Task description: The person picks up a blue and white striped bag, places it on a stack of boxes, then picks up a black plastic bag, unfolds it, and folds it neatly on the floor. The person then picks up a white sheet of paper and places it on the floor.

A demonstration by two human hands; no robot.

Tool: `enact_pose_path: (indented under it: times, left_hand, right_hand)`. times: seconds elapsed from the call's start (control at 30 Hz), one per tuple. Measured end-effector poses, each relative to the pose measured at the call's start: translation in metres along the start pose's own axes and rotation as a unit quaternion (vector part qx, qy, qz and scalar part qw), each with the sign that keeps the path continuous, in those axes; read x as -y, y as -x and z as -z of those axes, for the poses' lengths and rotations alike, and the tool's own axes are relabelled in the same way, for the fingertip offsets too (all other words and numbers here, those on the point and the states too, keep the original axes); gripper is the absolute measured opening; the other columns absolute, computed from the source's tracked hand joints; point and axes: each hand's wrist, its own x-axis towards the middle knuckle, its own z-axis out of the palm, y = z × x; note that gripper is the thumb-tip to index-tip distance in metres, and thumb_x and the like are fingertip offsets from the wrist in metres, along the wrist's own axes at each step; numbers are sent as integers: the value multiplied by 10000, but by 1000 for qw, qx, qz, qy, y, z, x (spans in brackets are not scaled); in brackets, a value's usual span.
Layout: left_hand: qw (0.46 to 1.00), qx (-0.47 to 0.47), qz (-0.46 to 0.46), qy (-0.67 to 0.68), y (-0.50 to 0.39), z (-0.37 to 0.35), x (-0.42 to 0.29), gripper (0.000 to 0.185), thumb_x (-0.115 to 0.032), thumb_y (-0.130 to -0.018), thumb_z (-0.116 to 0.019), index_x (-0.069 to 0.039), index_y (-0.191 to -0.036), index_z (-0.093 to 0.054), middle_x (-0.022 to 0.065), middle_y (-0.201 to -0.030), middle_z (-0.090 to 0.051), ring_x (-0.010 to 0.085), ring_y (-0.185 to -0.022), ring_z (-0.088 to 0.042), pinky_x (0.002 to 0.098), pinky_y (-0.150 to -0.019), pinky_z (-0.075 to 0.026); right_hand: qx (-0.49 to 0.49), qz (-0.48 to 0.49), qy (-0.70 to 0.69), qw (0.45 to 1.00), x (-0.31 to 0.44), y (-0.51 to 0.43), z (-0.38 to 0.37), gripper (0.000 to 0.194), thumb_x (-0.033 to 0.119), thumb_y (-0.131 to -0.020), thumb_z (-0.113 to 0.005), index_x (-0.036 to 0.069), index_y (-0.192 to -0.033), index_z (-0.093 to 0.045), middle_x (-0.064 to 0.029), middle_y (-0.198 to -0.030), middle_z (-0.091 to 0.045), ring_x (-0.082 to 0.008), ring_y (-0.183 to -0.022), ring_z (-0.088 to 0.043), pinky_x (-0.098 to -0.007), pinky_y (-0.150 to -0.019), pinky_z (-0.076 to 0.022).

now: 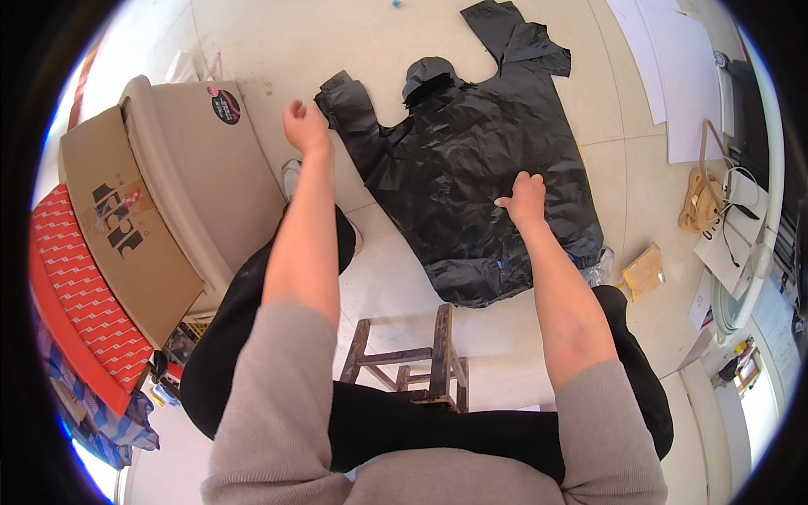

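Observation:
A black plastic carrier bag (480,151) lies spread and wrinkled on the tiled floor in front of me, its handles pointing away. My left hand (306,128) is beside the left handle (350,104), fingers curled. Whether it touches the plastic there is not clear. Over the middle of the bag is my right hand (527,197), with the thumb held out to the left and the fingers bent. Its fingertips are partly hidden, so a grip on the film cannot be made out.
Below the bag stands a worn wooden stool (442,353). At left are a beige plastic bin (196,158), a cardboard box (132,221) and a red patterned box (82,278). White sheets (682,82), a tape roll (697,202) and a small yellowish packet (644,271) lie right.

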Motion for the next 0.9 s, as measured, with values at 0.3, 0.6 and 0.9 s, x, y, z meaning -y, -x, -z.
enact_pose_path:
  times: [0.3,0.6,0.9]
  left_hand:
    - [975,-37,220,16,147,35,64,257,-242,-817,-634,6,-827,-570,59,-746,-543,192,-700,-534,326,-682,-435]
    - [912,186,355,90,119,41,9,267,-249,-828,-651,-46,-966,-547,15,-789,-547,142,-701,-552,261,-625,-400]
    - [933,151,74,-319,119,33,-7,325,-215,-815,-615,9,-1021,-501,148,-964,-556,320,-934,-590,453,-823,-450]
  right_hand:
    - [3,1,-2,1000,1,-1,-1,516,172,-536,-870,-15,-859,-515,-220,-925,-521,-375,-884,-549,-410,-763,-468]
    - [37,-10,14,999,4,-2,5,557,193,-550,-868,-18,-937,-528,-210,-969,-520,-355,-926,-545,-391,-795,-476]
    - [62,-27,21,998,4,-3,6,566,190,-567,-862,-18,-981,-537,-208,-1021,-519,-351,-976,-541,-391,-828,-479]
